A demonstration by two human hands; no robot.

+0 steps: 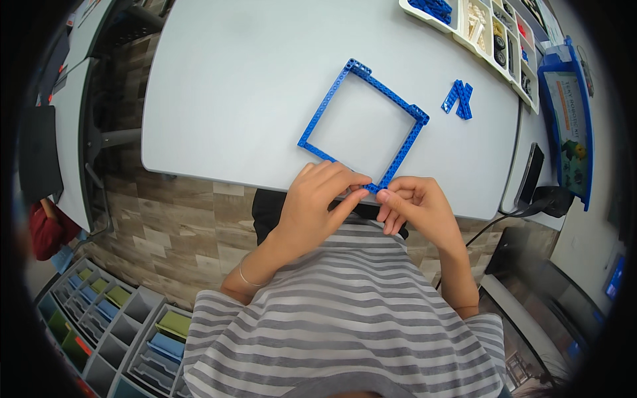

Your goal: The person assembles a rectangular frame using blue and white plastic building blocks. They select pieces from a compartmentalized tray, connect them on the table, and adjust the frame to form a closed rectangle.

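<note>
A square frame of blue plastic building beams lies at the near edge of the white table, one corner pointing toward me. Short blue pieces stick out at its far and right corners. My left hand pinches the beam beside the near corner between thumb and fingers. On the other side of that corner, my right hand has its thumb and bent fingers closed on the frame's end. Whether a small connector sits between the fingertips is hidden. Several loose blue beams lie to the right of the frame.
A white sorting tray with blue, cream, black and red parts stands at the far right of the table. Beyond the right edge are a blue box lid and a phone. Grey drawer units stand at lower left; another person's red sleeve shows at left.
</note>
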